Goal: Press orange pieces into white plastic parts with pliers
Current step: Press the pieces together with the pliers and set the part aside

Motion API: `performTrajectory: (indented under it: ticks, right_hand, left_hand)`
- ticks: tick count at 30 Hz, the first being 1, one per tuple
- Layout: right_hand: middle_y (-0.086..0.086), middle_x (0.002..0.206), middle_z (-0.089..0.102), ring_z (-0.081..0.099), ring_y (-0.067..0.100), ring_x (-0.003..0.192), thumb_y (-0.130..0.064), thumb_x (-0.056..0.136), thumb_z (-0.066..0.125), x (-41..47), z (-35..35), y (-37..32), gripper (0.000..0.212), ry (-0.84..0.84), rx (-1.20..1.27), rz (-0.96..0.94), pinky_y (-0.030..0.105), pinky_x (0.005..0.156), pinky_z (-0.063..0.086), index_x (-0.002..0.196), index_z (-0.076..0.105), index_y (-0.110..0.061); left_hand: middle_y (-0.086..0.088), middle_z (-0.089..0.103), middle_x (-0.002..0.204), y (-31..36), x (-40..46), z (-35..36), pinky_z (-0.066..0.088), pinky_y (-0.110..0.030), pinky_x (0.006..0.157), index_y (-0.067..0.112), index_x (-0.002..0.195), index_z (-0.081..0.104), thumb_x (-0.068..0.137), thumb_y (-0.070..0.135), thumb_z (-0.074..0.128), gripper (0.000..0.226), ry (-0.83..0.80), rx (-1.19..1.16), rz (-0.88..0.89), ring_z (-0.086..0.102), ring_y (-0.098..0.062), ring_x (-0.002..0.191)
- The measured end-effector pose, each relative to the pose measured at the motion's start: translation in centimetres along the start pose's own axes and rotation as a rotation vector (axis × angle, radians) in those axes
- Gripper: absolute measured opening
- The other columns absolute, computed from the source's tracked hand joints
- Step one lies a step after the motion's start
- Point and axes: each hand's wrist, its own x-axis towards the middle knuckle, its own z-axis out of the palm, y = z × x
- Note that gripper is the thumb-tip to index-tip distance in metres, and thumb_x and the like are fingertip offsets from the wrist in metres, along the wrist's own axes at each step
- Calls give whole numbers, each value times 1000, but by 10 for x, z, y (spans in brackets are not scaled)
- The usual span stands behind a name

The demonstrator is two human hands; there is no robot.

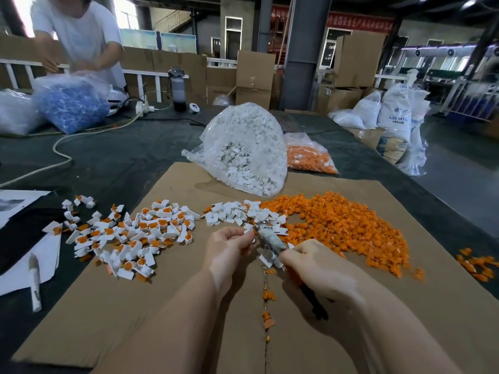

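The right hand gripped the pliers, fingers curled round the handles — nose pointing up-left. The left hand pinched a white plastic part at the plier tip. Loose orange pieces lay heaped on the cardboard sheet to the right — finished parts to the left.

Right hand: grips the pliers, nose pointing up-left.
Left hand: pinches a white part at the plier tip.
Orange pieces: loose heap on cardboard, right.
Assembled parts: scattered left.
Bag of white parts: behind.
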Motion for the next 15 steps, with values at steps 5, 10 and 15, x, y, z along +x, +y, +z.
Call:
performTrajectory:
  ticks: [5, 10, 15]
  right_hand:
    - [1, 58, 33, 27, 14, 46, -30, 93, 42, 1, -1, -2, 30, -67, -25, 23, 30, 51, 22, 68, 42, -14]
    - [9, 68, 47, 40, 20, 58, -27, 93, 41, 3, 2, -3, 28, -80, 15, 15, 30, 59, 31, 71, 46, -11]
    - [2, 66, 41, 37, 15, 56, -33, 96, 43, 8, 13, 0, 32, 22, -87, 15, 27, 51, 28, 69, 39, -17]
  left_hand:
    - [-11, 53, 63, 0, 2, 1, 47, -16, 42, -4, 91, 57, 89, -2, 57, 3, 33, 2, -17, 51, -9, 44]
    - [-10, 55, 64, -1, 3, 0, 48, -16, 44, -7, 99, 57, 88, -1, 58, 12, 36, 19, -16, 52, -9, 47]
    - [-9, 55, 60, -1, 3, -1, 50, -18, 45, -4, 92, 57, 88, -2, 58, 5, 36, 46, -20, 54, -7, 43]
